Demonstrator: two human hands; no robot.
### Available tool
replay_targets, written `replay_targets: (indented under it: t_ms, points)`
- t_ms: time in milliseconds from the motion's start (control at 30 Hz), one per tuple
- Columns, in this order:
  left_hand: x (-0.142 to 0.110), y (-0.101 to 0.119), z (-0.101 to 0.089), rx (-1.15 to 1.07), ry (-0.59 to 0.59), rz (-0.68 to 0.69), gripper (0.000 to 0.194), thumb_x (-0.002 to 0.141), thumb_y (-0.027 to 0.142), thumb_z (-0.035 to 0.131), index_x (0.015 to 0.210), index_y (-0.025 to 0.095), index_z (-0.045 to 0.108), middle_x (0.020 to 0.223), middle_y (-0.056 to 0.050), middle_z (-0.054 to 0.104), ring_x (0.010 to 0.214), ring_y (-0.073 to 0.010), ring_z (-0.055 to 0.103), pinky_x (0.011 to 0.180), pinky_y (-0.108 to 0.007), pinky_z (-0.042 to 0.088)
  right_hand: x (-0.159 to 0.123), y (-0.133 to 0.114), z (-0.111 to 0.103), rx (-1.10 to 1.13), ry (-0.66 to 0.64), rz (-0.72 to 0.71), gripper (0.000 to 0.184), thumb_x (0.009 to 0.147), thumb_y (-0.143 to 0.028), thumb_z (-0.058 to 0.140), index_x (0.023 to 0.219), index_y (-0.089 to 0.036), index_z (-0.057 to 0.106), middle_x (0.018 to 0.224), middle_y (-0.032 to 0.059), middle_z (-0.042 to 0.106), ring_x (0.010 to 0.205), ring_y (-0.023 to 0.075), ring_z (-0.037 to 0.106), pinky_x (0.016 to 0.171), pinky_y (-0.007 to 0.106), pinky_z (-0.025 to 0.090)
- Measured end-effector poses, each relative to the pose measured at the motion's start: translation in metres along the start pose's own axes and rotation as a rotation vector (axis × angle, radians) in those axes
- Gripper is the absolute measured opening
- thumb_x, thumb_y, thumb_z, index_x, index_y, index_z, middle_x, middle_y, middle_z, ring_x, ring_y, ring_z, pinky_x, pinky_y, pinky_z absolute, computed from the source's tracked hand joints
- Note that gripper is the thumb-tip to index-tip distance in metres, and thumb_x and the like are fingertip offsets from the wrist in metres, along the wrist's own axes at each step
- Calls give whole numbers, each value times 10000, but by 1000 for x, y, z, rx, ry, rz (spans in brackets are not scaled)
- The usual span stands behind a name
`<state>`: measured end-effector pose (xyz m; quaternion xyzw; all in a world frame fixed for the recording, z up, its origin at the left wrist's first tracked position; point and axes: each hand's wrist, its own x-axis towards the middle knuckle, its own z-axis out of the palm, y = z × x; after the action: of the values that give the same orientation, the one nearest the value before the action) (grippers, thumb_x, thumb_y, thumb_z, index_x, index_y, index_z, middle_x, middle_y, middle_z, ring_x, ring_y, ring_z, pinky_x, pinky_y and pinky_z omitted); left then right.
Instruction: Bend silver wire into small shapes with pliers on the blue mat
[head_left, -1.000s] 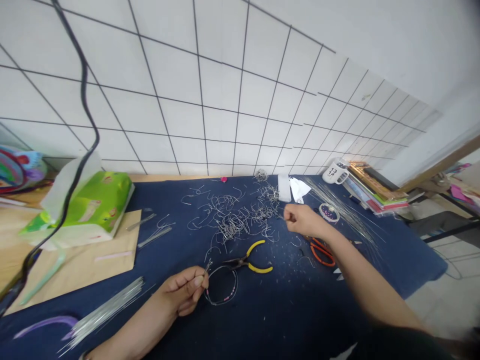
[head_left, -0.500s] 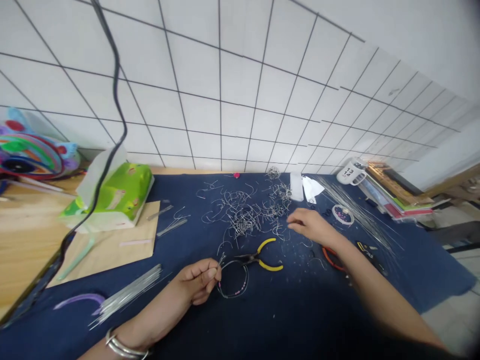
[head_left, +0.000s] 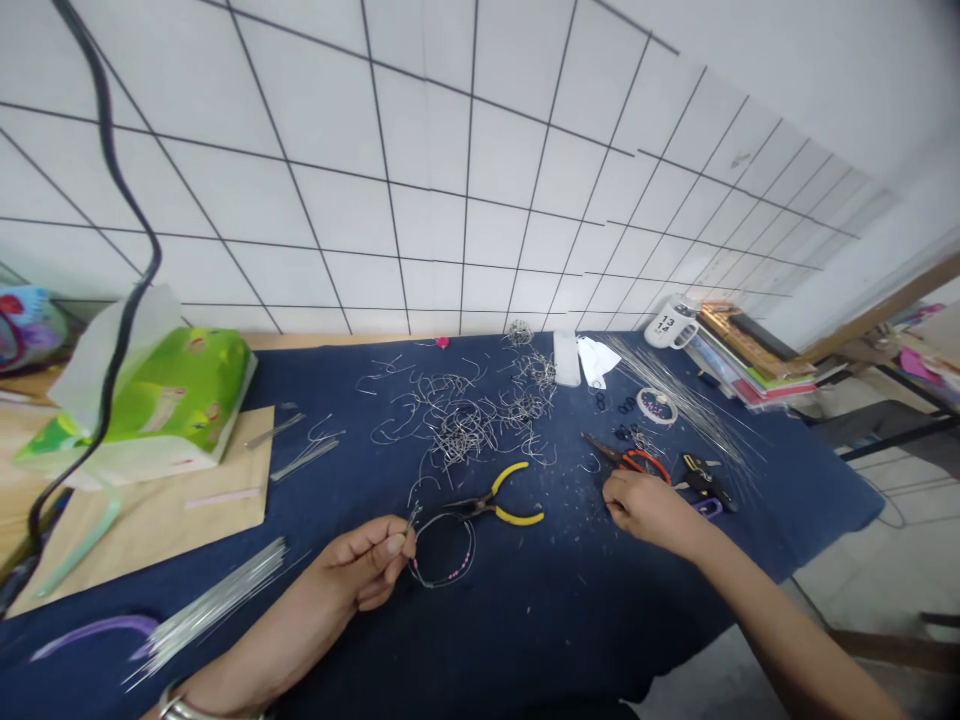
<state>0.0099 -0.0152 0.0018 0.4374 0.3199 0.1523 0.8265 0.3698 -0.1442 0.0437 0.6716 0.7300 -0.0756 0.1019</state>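
Between thumb and fingers, my left hand pinches the twisted wire ends of a thin wire bracelet with small pink beads. The loop hangs to the right of the fingertips, close above the blue cloth. Beside it lie yellow-handled pliers, jaws toward the loop. My right hand is closed, its fingertips low at the cloth just in front of an orange-handled cutting tool. Whatever those fingers may hold is hidden.
Tangled wire offcuts lie beyond the pliers. Straight wires are bundled at left near a purple band and a green tissue pack. At right are a bead ring, black keys, a mug and stacked books.
My right hand has come down and nearer, from beside the wire offcuts to in front of the orange-handled tool. My left hand keeps its pinch on the bracelet. The view has turned right.
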Motion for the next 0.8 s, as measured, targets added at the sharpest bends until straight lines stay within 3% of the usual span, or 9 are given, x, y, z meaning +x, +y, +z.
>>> replay_targets:
  t_ms: [267, 500, 800]
  points:
    - [1, 0, 0, 0, 4, 0, 214, 848, 351, 479, 820, 147, 539, 608, 32, 363, 499, -55, 202, 467, -236, 122, 20, 9, -11, -91, 34, 41, 117, 788, -148, 409, 793, -163, 525, 846, 55, 549, 746, 141, 506, 643, 245, 330]
    - [1, 0, -1, -8, -13, 14, 212, 853, 337, 475, 823, 139, 543, 599, 31, 376, 492, -53, 205, 463, -235, 121, 42, 3, -2, -127, 2, 31, 164, 795, -115, 411, 916, -145, 518, 959, 121, 532, 822, 188, 509, 668, 268, 354]
    - [0, 7, 4, -2, -24, 12, 223, 841, 355, 489, 798, 141, 536, 578, 41, 375, 478, -47, 181, 466, -233, 106, 81, -6, -7, 52, 59, 55, 190, 746, -70, 426, 897, -146, 513, 870, 76, 559, 769, 158, 524, 678, 250, 349]
